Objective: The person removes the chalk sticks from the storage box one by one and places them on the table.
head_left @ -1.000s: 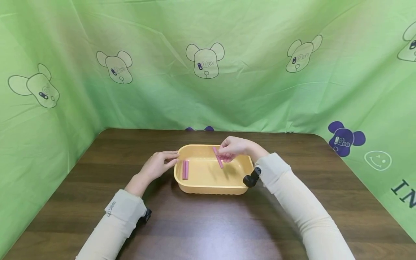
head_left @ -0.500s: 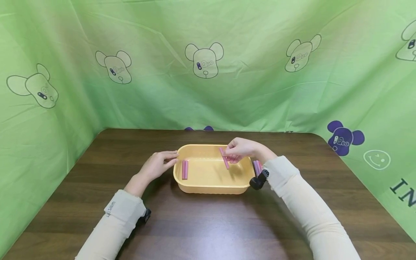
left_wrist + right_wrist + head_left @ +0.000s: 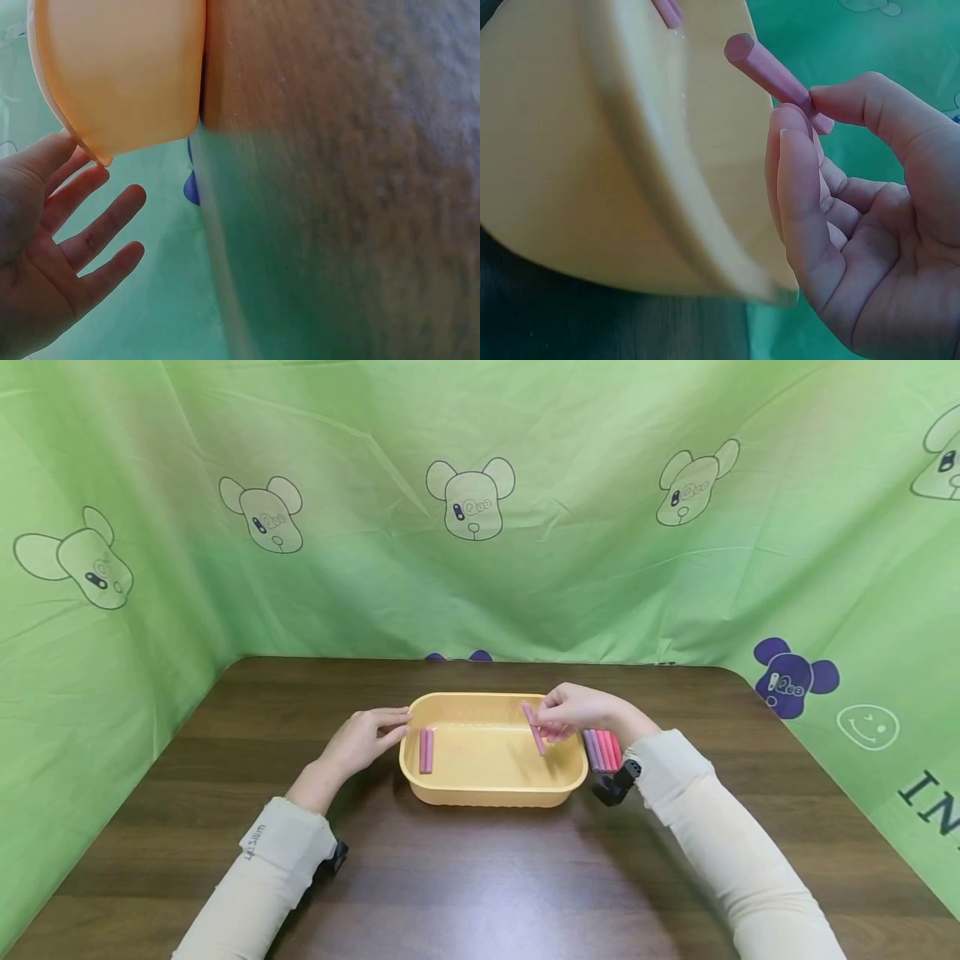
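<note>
From my remote station I see the pink stick [image 3: 769, 71] over the yellow tray [image 3: 491, 797]'s right part, pinched by the right hand [image 3: 581, 708], while the left hand [image 3: 358, 745], fingers spread, touches the tray's left rim.

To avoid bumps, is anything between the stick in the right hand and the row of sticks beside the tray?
Yes: the tray's right rim lies between the pink stick and the row of sticks. Whether the stick is above it is unclear.

Head: forward, down at my tub [image 3: 491, 797]
Left wrist: its wall [image 3: 124, 75], close
Right wrist: its rim [image 3: 646, 172], close
All: tub
</note>
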`<state>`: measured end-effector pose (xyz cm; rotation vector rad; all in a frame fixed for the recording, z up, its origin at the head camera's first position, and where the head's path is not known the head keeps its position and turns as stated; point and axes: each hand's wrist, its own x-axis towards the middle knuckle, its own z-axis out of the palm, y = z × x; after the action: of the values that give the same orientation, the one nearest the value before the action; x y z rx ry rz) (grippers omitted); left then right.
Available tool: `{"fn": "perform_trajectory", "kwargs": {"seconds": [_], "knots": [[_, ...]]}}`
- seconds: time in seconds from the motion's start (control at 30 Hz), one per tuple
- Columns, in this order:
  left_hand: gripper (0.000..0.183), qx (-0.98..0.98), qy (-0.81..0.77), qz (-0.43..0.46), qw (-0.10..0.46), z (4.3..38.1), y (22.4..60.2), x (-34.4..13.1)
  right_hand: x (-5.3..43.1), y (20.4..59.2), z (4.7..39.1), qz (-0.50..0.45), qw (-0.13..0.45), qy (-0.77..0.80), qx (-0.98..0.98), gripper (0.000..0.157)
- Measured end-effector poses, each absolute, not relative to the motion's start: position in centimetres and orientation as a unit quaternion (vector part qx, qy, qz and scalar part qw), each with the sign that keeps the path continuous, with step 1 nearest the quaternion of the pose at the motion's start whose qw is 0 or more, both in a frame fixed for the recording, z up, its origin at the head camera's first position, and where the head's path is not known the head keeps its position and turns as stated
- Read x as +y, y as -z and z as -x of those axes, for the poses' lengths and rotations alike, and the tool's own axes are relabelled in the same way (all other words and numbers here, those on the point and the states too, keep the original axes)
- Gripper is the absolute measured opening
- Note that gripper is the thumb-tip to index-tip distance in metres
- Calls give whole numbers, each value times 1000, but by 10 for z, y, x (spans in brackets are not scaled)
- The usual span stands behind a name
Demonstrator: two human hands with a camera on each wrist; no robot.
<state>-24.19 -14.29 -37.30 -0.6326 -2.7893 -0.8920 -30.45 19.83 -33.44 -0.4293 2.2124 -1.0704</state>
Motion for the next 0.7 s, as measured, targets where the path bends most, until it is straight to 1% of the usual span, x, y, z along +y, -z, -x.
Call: {"fn": "perform_trajectory", "kwargs": {"seconds": [0.37, 0.7], "knots": [[35, -928, 297, 211, 77, 242, 373, -143, 217, 332, 299, 150, 311, 425, 837, 15], [35, -928, 298, 212, 76, 243, 375, -143, 235, 331, 294, 135, 291, 427, 846, 17]]}}
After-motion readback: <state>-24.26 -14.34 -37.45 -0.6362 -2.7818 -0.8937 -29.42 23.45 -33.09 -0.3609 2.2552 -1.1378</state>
